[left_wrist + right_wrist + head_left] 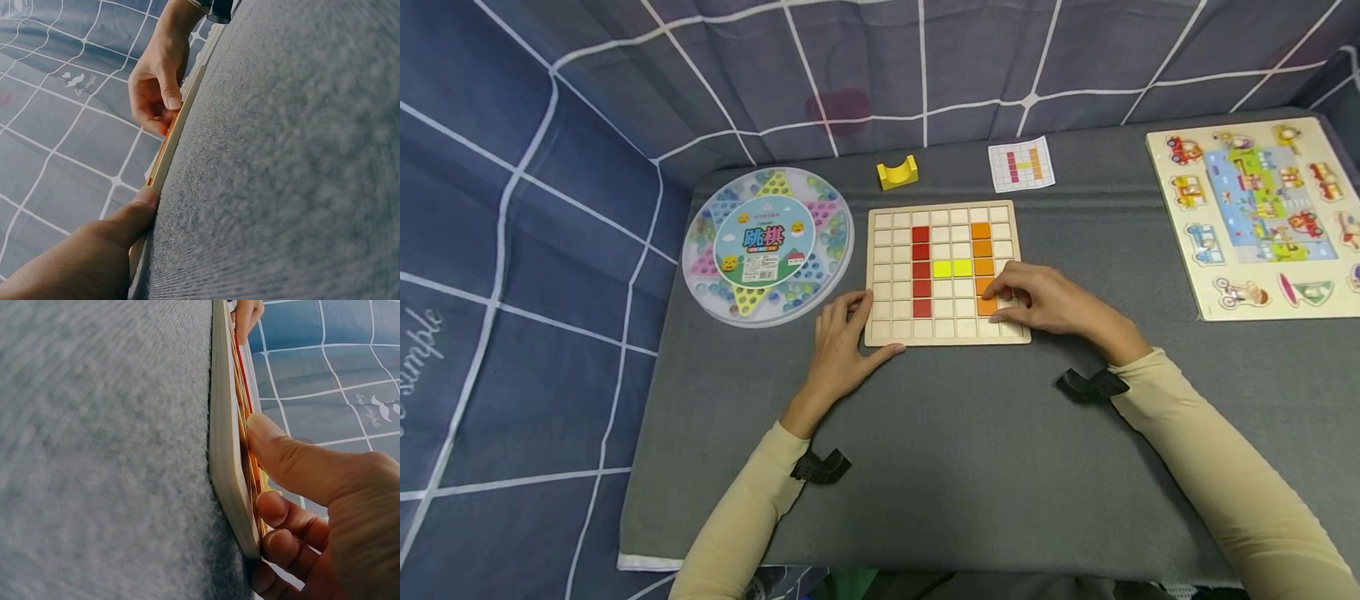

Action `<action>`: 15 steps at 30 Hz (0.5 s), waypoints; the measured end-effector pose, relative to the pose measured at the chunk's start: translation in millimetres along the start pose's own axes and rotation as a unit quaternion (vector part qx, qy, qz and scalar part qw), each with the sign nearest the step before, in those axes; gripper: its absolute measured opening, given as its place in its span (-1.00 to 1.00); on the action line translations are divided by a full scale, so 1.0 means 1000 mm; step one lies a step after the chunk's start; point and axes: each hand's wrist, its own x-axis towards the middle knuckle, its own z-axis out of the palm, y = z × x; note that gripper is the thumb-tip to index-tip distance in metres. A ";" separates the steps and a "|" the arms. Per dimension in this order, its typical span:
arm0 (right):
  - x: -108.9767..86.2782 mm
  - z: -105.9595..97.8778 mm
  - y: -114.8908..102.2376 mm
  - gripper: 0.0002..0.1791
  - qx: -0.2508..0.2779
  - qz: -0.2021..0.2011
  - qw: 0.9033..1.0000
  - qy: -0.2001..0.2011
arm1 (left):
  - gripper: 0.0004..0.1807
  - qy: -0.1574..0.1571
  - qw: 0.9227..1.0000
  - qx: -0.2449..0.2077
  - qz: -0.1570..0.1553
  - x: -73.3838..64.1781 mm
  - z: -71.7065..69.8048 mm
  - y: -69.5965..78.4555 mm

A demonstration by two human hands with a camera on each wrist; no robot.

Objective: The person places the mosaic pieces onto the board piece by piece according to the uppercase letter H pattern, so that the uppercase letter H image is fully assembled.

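Note:
A square wooden grid board (953, 329) lies on the table in the head view. On it are a column of several red tiles (921, 271), two yellow tiles (952, 267) and a column of several orange tiles (982, 249). My left hand (841, 348) rests at the board's lower left corner, its thumb along the front edge and the other fingers by the left side. The right hand (1047, 302) lies over the board's right part, thumb and fingertips touching around the lowest orange tiles. No loose tile shows between its fingers; the right wrist view (275, 434) shows the thumb against the board's top.
Behind the board lie a small printed pattern card (1022, 165) and a yellow arched block (898, 172). A round Chinese checkers box (700, 287) stands at the left. At the right is a picture puzzle board (1221, 309). Checked cloth (880, 67) hangs behind the grey table (962, 467).

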 end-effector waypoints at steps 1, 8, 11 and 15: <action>0.000 0.000 0.000 -0.74 0.000 -0.002 1.000 0.000 | 0.05 -0.001 1.000 -0.001 -0.001 0.000 0.000 0.000; 0.001 0.000 0.000 -0.73 -0.004 -0.009 1.000 0.000 | 0.04 -0.001 1.000 -0.002 -0.006 0.000 0.000 0.000; 0.001 -0.002 0.000 -0.73 -0.008 -0.009 1.000 0.000 | 0.05 0.000 1.000 -0.001 -0.003 0.001 0.000 0.000; -0.003 -0.005 -0.001 -0.72 -0.011 -0.002 1.000 0.007 | 0.01 -0.001 1.000 -0.011 0.000 0.002 -0.002 0.001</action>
